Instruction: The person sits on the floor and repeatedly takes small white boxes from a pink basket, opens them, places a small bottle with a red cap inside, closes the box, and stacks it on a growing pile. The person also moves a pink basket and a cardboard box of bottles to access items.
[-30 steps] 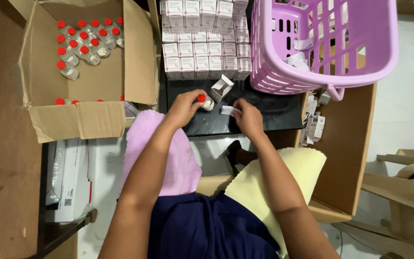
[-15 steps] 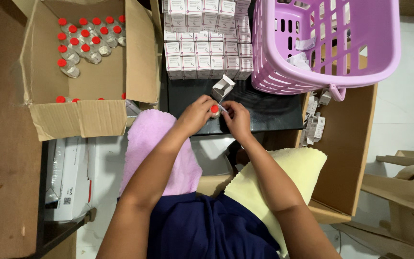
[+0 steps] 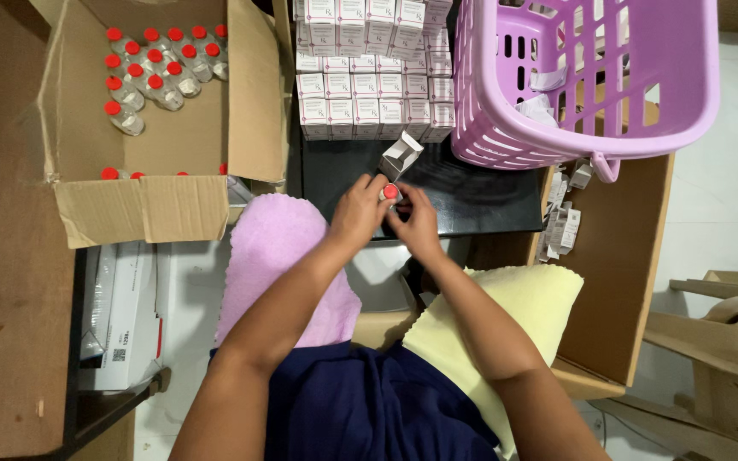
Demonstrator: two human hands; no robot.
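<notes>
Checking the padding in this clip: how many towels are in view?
2. A pink towel lies under the forearm of the left hand, a yellow towel under that of the right hand; both hands hold a red-capped vial. Others may be hidden.

The vial (image 3: 390,194) has a red cap, like the clear vials (image 3: 151,72) in the brown carton (image 3: 181,145). The small boxes (image 3: 369,85) are white with pale pink bands. The basket (image 3: 587,81) is lilac. One towel (image 3: 288,256) is pink, the other (image 3: 506,316) pale yellow. The tray (image 3: 480,192) is black, the clothing (image 3: 369,410) navy.
</notes>
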